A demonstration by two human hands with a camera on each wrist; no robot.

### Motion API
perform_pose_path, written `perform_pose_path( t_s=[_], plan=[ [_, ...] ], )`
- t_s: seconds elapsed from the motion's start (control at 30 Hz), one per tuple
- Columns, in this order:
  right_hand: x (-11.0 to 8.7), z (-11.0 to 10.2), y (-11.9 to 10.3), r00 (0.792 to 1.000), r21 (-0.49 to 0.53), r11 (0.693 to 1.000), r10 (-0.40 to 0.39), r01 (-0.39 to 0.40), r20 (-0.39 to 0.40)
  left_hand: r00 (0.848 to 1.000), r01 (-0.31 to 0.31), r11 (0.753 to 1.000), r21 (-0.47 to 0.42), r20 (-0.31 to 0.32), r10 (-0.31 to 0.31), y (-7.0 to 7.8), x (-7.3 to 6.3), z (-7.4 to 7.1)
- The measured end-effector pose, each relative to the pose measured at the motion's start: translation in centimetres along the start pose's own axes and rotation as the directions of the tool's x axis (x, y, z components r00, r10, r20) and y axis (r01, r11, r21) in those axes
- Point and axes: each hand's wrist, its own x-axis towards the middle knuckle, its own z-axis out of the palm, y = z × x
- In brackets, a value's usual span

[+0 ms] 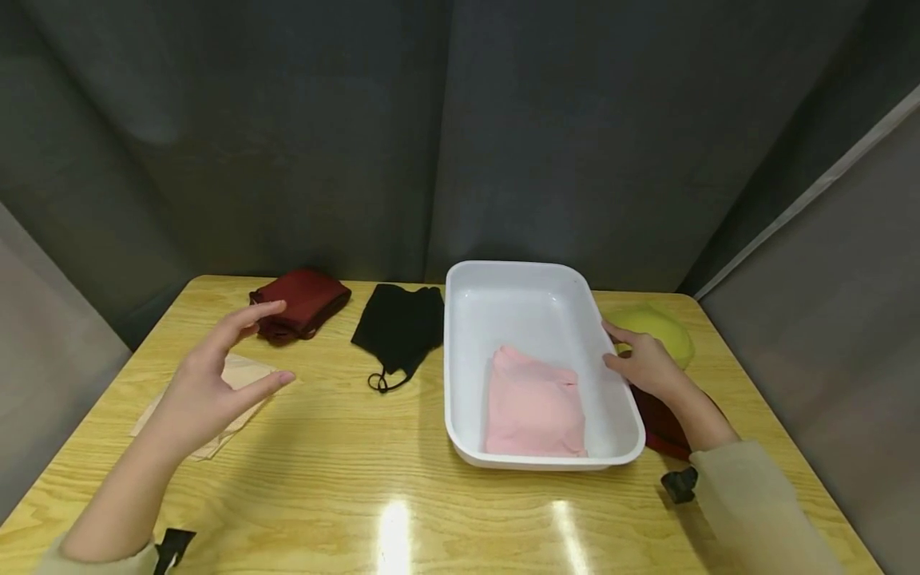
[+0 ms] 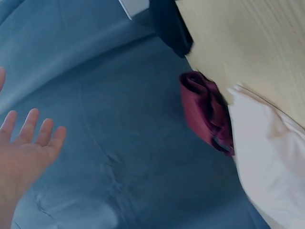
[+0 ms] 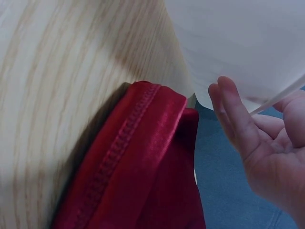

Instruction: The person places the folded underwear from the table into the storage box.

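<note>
My right hand (image 1: 650,369) holds the right rim of a white plastic tub (image 1: 513,307). In the right wrist view its fingers lie against the tub's outer wall (image 3: 238,43), with the thumb at the rim. Inside the tub, towards the near end, lies a folded pink garment (image 1: 535,409). My left hand (image 1: 204,391) is raised over a beige folded cloth (image 1: 247,371), thumb and fingers spread apart with nothing between them. Beneath the right wrist is a dark red folded cloth (image 3: 143,157), partly hidden by the arm in the head view.
A maroon folded cloth (image 1: 305,302) lies at the back left of the wooden table (image 1: 323,479). Between it and the tub is a black garment (image 1: 402,327) with a looped cord. Something yellow (image 1: 657,326) sits behind the right hand. Grey curtains (image 1: 323,144) enclose the table's back and sides.
</note>
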Motion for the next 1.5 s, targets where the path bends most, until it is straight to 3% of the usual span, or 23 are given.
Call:
perform_pose_path(
  t_s=[0.23, 0.47, 0.6, 0.77, 0.97, 1.1, 1.3, 1.5],
  plan=[
    [0.2, 0.0, 0.0, 1.000, -0.004, 1.000, -0.010, 0.010, -0.002, 0.998, -0.026, 0.999, -0.027, -0.057, 0.025, -2.8, 0.0, -0.5],
    [0.1, 0.0, -0.1, 1.000, -0.011, 1.000, -0.017, 0.017, -0.005, 0.995, 0.015, 1.000, -0.006, -0.095, -0.015, -5.6, -0.3, -1.0],
    [0.1, 0.0, -0.1, 1.000, -0.010, 1.000, -0.006, 0.006, 0.000, 0.993, 0.076, 0.997, 0.032, -0.097, -0.072, -6.9, -0.7, -1.3],
    [0.0, 0.1, 0.0, 1.000, -0.010, 1.000, -0.015, 0.015, -0.008, 0.984, 0.172, 0.984, 0.049, -0.060, -0.169, -8.4, -1.0, -1.8],
    [0.0, 0.1, -0.1, 1.000, -0.003, 1.000, -0.018, 0.018, -0.006, 0.975, 0.222, 0.974, 0.043, -0.002, -0.222, -10.7, -1.2, -2.2],
    [0.1, 0.1, 0.0, 1.000, -0.001, 1.000, -0.014, 0.014, -0.009, 0.974, 0.219, 0.974, 0.066, 0.039, -0.221, -12.1, -1.4, -2.5],
    [0.2, 0.1, 0.2, 1.000, 0.004, 1.000, -0.008, 0.008, -0.006, 0.981, 0.165, 0.976, 0.139, 0.080, -0.177, -14.4, -1.7, -2.7],
    [0.1, 0.1, 0.3, 0.999, 0.008, 0.999, -0.041, 0.042, -0.016, 0.970, 0.161, 0.963, 0.217, 0.144, -0.195, -16.3, -2.0, -3.1]
  ],
)
